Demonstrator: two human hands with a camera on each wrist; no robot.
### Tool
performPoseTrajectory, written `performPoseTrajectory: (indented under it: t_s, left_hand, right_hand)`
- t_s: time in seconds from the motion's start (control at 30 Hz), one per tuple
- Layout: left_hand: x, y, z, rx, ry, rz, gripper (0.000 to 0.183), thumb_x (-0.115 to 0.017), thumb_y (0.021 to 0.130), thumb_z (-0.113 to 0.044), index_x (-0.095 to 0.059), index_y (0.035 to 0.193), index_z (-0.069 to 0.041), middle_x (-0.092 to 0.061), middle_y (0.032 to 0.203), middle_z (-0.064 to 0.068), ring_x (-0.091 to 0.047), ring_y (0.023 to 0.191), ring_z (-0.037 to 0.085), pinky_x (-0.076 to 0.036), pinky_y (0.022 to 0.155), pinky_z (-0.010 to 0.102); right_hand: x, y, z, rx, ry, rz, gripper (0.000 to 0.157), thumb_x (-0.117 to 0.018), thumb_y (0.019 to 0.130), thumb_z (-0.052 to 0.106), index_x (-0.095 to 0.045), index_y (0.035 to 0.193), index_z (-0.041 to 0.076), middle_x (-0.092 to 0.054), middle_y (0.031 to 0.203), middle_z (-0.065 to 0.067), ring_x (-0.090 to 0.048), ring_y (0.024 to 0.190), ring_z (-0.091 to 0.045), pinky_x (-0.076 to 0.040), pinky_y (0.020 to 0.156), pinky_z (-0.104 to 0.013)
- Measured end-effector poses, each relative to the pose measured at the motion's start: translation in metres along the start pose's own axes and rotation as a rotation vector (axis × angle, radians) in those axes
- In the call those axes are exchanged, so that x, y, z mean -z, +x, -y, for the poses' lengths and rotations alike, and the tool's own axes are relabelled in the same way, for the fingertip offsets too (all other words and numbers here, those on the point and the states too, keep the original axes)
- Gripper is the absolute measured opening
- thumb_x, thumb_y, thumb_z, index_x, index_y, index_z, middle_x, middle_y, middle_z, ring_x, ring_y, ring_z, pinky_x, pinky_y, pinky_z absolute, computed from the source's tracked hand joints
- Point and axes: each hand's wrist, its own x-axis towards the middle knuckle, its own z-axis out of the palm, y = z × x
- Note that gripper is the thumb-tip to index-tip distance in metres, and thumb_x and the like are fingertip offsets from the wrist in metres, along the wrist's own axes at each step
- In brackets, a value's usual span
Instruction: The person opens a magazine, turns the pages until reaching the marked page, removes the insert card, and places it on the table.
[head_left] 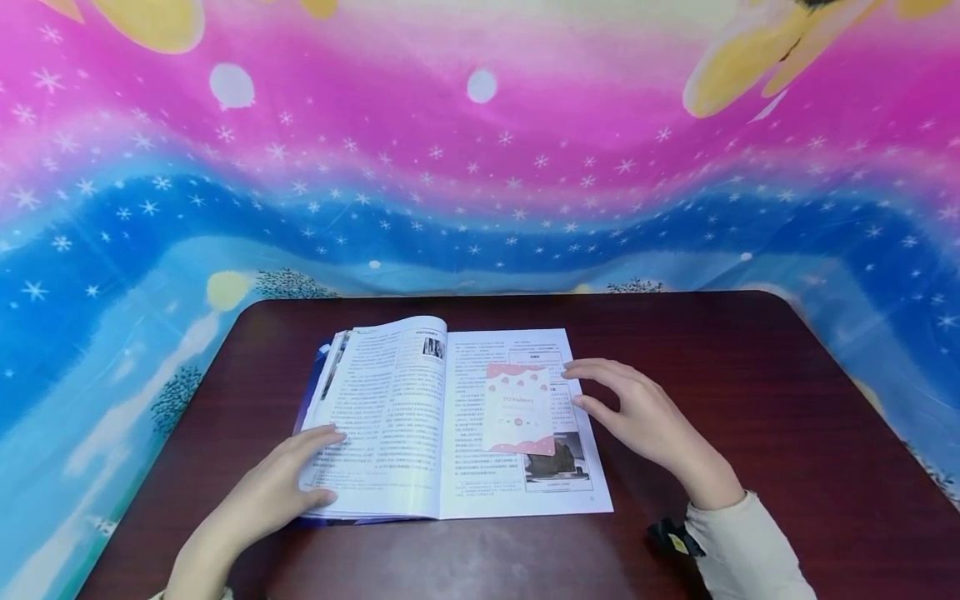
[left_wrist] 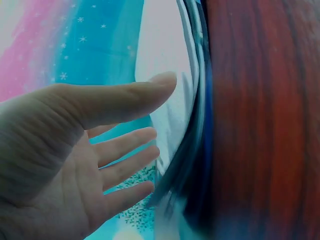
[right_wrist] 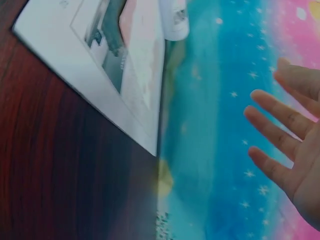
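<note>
An open magazine (head_left: pixel 390 467) lies on the dark wooden table, its left pages curving up toward the spine. On its right page sits a pink-and-white card (head_left: pixel 517 408) with strawberry pictures, partly covering a printed photo. My left hand (head_left: pixel 273 479) is at the left page's outer edge, fingers extended and thumb apart; contact with the paper is hard to tell. In the left wrist view that hand (left_wrist: pixel 90 145) shows nothing in its palm. Beside the right page's outer edge is my right hand (head_left: pixel 637 412), fingers loosely extended, holding nothing; the right wrist view shows its spread fingers (right_wrist: pixel 275 127).
The brown table (head_left: pixel 780 400) extends around the magazine on both sides. Behind it hangs a pink and blue cloth (head_left: pixel 480 192) with snowflakes. A small black item (head_left: pixel 671 537) with a yellow mark is by the right sleeve (head_left: pixel 750 550).
</note>
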Motion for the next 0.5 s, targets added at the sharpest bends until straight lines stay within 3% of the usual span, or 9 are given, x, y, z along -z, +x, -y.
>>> performPoseTrajectory:
  t_s: [0.23,0.5]
  left_hand:
    - [-0.004,0.003,0.005,-0.016,0.011,0.006,0.065,-0.088,0.074,-0.020,-0.062,0.131,-0.006,-0.052,0.140,0.021,-0.042,0.131,0.047,-0.040,0.099,0.063]
    - [-0.002,0.012,0.011,-0.022,0.020,0.027,0.067,-0.090,0.070,-0.032,-0.065,0.127,-0.009,-0.051,0.137,0.016,-0.044,0.127,0.042,-0.046,0.091,0.059]
  right_hand:
    - [-0.002,0.019,-0.013,-0.013,0.094,0.110,0.039,-0.075,0.088,0.006,-0.066,0.125,0.012,-0.064,0.126,-0.004,-0.057,0.121,-0.026,-0.047,0.099,-0.051]
    - [-0.015,0.042,-0.032,-0.047,0.097,0.252,0.033,-0.072,0.092,0.009,-0.067,0.124,0.008,-0.066,0.121,-0.009,-0.060,0.110,-0.028,-0.050,0.093,-0.051]
